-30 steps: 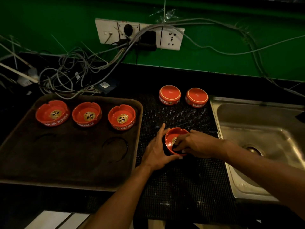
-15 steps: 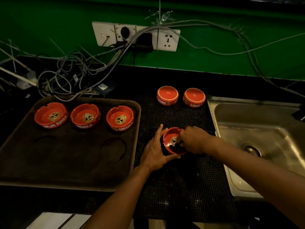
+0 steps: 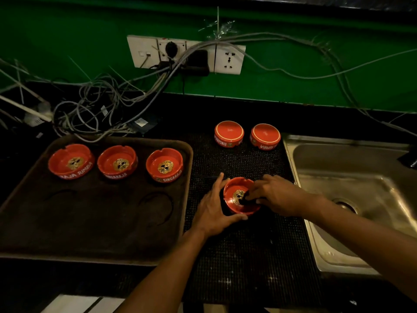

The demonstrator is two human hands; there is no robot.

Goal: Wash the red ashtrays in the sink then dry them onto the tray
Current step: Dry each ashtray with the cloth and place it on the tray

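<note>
A red ashtray with a gold emblem sits tilted on the black mat. My left hand cups its left side, thumb under the near rim. My right hand pinches a small dark cloth and presses it inside the bowl. Three upright red ashtrays stand in a row along the far side of the brown tray. At the mat's far edge two more red ashtrays lie upside down. To the right lies the steel sink.
A tangle of grey cables lies behind the tray, running up to wall sockets on the green wall. The near half of the tray shows faint ring marks. A dark object sits at the sink's far right edge.
My right hand has shifted from the ashtray's near rim to its right side, with the cloth now down inside the bowl. My left hand keeps its hold.
</note>
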